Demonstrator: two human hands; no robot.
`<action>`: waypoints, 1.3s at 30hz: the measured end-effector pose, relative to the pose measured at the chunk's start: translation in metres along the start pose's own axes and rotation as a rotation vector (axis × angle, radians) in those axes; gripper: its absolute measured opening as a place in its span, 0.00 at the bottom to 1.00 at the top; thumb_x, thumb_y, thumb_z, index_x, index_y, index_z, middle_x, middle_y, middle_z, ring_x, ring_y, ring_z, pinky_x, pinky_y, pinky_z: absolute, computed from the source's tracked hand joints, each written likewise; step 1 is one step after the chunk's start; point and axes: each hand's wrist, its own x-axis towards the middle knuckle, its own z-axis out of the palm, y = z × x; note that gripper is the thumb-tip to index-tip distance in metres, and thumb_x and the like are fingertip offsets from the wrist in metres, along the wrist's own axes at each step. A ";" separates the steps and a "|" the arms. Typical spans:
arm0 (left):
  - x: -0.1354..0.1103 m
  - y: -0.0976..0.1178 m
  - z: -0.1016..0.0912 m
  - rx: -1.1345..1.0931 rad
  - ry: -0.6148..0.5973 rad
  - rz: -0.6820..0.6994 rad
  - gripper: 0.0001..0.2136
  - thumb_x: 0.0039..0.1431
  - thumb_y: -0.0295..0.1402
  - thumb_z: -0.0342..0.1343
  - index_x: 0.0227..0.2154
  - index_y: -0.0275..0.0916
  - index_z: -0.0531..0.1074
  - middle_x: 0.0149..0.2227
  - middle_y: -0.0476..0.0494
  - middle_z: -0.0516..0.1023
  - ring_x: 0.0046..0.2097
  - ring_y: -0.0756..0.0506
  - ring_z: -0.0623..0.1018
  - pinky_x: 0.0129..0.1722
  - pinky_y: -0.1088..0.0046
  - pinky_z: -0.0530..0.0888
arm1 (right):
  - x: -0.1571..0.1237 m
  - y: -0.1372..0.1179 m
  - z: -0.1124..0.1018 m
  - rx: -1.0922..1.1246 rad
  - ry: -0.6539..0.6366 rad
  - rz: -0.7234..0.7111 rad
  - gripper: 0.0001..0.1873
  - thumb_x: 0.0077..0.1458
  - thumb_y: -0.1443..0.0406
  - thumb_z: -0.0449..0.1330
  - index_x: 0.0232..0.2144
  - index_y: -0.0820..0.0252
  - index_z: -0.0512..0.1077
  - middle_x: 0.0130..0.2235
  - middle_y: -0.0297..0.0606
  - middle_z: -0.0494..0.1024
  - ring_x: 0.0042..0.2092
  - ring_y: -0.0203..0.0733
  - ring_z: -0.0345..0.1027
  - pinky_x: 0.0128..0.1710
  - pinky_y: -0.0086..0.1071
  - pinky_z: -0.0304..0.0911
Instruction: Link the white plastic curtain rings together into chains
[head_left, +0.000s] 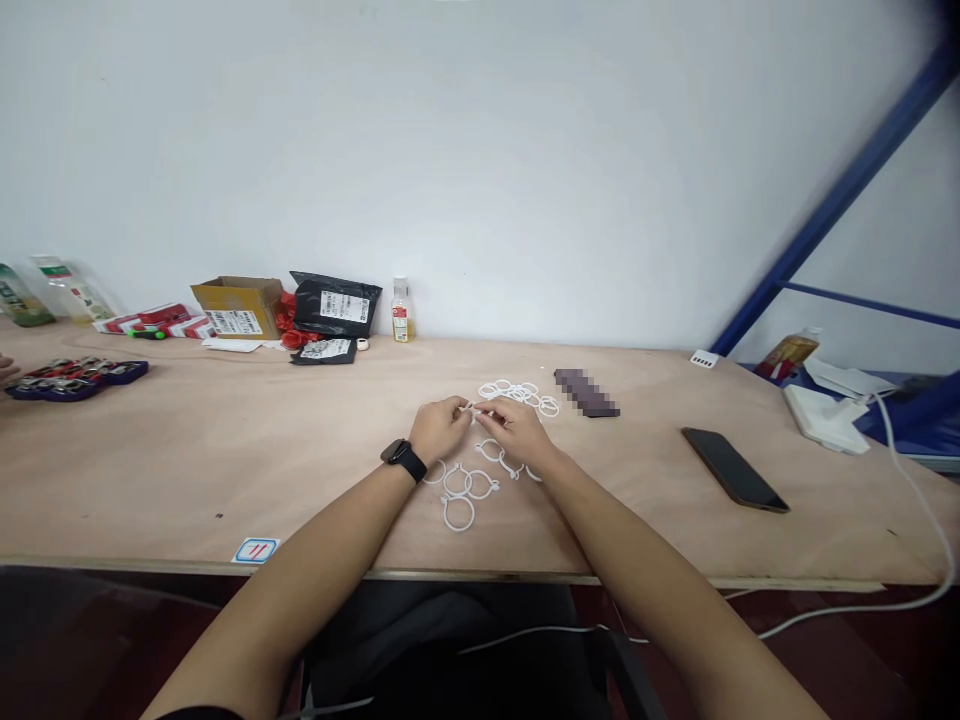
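Observation:
My left hand (441,430), with a black watch on its wrist, and my right hand (517,426) meet over the middle of the table. Both are closed, thumbs and fingers pinching a small white curtain ring (472,407) between them; most of it is hidden by the fingers. Just beyond my hands lies a cluster of white curtain rings (549,407), partly overlapping. Nearer to me, between my forearms, several more loose rings (459,514) lie flat, each with a small eyelet at its edge. My wrists and forearms cover some of these.
A pixelated dark phone-like slab (587,393) and a black phone (733,470) lie to the right. Along the wall stand a bottle (402,312), black parcels (335,305) and a cardboard box (238,308). Another person's hand (6,368) shows beside dark trays (75,378) at far left.

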 end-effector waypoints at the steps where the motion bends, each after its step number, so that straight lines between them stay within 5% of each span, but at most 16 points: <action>1: 0.000 0.000 0.001 0.007 0.016 0.026 0.12 0.60 0.37 0.50 0.40 0.41 0.76 0.36 0.46 0.80 0.36 0.47 0.77 0.38 0.72 0.70 | 0.000 0.000 -0.001 0.007 0.018 0.001 0.10 0.59 0.64 0.56 0.41 0.55 0.77 0.34 0.37 0.79 0.34 0.39 0.70 0.37 0.32 0.64; 10: 0.002 -0.004 0.001 -0.034 0.026 0.076 0.13 0.61 0.41 0.51 0.41 0.40 0.75 0.38 0.45 0.80 0.38 0.46 0.76 0.40 0.70 0.72 | 0.003 0.004 -0.010 0.047 0.201 0.195 0.10 0.56 0.64 0.56 0.34 0.58 0.77 0.32 0.38 0.80 0.32 0.40 0.73 0.35 0.33 0.67; 16: -0.005 0.001 0.003 0.045 -0.228 0.345 0.11 0.57 0.38 0.55 0.40 0.42 0.77 0.44 0.44 0.77 0.47 0.43 0.74 0.51 0.65 0.67 | 0.005 0.013 -0.014 0.084 0.349 0.294 0.14 0.56 0.58 0.57 0.38 0.59 0.78 0.34 0.40 0.81 0.32 0.41 0.74 0.34 0.33 0.68; 24: -0.008 0.001 0.001 0.239 -0.365 0.270 0.13 0.54 0.36 0.55 0.43 0.45 0.75 0.47 0.44 0.76 0.51 0.40 0.71 0.54 0.60 0.62 | 0.002 0.029 -0.002 -0.061 0.209 0.284 0.11 0.54 0.64 0.57 0.38 0.57 0.78 0.35 0.37 0.81 0.33 0.40 0.73 0.37 0.33 0.67; 34: -0.005 0.000 0.004 0.237 -0.215 0.168 0.07 0.54 0.36 0.56 0.31 0.41 0.77 0.39 0.42 0.79 0.45 0.39 0.75 0.50 0.58 0.63 | 0.002 0.056 -0.011 -0.308 0.046 0.236 0.13 0.51 0.68 0.61 0.41 0.57 0.77 0.47 0.44 0.76 0.49 0.48 0.68 0.51 0.43 0.62; 39: -0.004 0.004 0.000 0.141 -0.117 0.126 0.08 0.57 0.35 0.53 0.36 0.43 0.76 0.37 0.46 0.81 0.42 0.43 0.78 0.49 0.63 0.67 | 0.003 0.036 -0.006 -0.144 0.027 0.146 0.12 0.54 0.65 0.61 0.42 0.57 0.77 0.41 0.41 0.78 0.43 0.44 0.70 0.46 0.38 0.64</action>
